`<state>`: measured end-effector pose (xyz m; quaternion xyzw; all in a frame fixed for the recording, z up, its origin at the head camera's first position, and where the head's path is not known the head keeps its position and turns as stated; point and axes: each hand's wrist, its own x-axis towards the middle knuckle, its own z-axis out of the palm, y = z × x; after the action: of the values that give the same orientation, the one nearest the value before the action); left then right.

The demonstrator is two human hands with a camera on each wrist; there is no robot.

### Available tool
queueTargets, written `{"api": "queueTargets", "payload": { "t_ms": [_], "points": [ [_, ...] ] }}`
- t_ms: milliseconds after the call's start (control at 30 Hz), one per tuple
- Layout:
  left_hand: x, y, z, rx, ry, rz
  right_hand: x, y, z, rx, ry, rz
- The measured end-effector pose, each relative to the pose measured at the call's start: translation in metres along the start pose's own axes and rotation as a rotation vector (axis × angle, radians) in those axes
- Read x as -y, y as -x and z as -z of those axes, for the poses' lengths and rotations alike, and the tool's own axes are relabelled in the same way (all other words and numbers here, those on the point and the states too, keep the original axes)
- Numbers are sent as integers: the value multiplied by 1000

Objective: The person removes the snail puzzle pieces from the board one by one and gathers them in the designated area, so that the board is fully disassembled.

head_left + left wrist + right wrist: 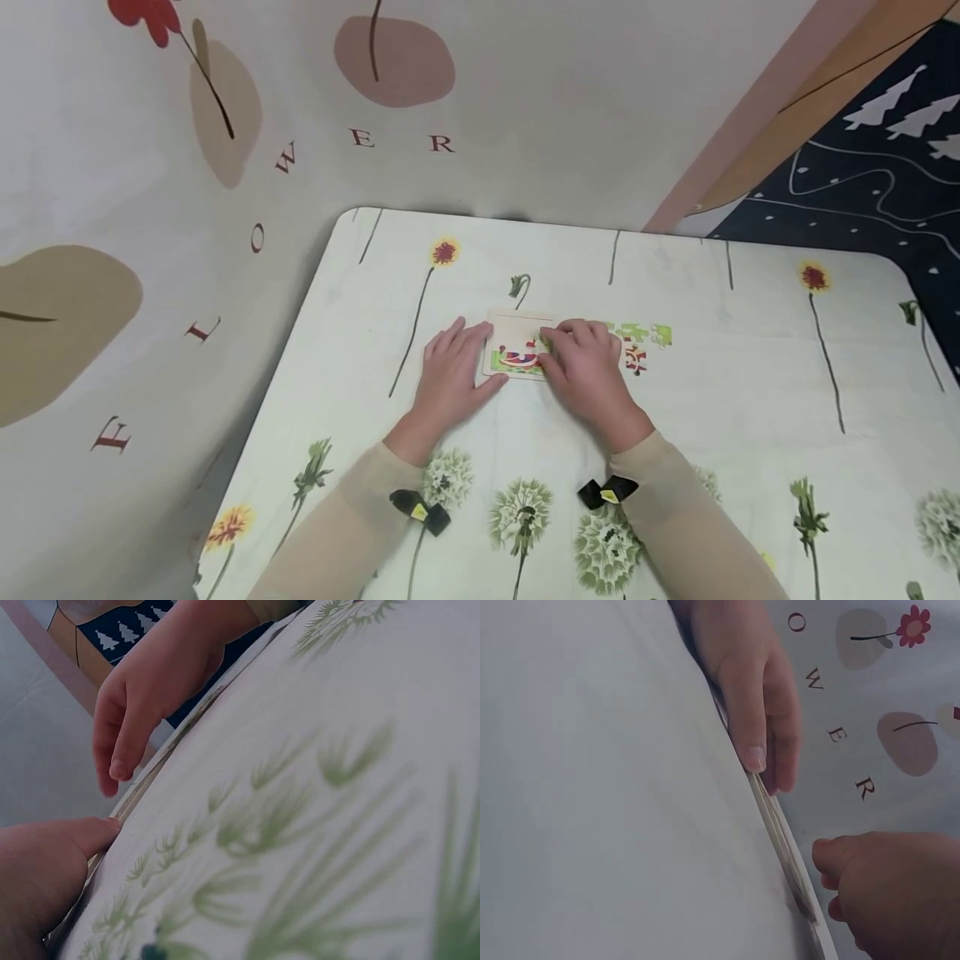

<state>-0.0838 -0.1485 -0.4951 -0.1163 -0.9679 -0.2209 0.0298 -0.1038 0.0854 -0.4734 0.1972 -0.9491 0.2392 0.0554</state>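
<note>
Pretty basic pale, shallow jigsaw tray [516, 325], laid flat, left edge touched by the left hand [450, 371]. The lower part's filled with bright bits, fitted pieces [517, 359] in red, blue and green; upper left is bare. A green piece [543, 340], mostly hidden, is pinched by the right hand [587, 371]. More loose pieces [634, 333], green and red-and-white, are spread just right of that hand.

Left hand [45, 866] at lower left, thumb reaching a thin flat board's edge [150, 774], right hand [161, 679] pointing fingers downward at upper left, white fir trees [127, 631] on navy behind, green-printed white tablecloth [300, 701] filling the right.
</note>
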Motion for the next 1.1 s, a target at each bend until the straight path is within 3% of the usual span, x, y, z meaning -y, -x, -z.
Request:
{"api": "queueTargets", "payload": {
  "t_ms": [400, 667, 1100],
  "points": [
    [1, 0, -2, -49, 5, -37, 2, -4, -7, 7, 31, 29],
    [0, 0, -2, -37, 13, -28, 0, -6, -10, 64, 58, -8],
    [0, 0, -1, -24, 7, -24, 1, -6, -10, 64, -13, -27]
  ]
}}
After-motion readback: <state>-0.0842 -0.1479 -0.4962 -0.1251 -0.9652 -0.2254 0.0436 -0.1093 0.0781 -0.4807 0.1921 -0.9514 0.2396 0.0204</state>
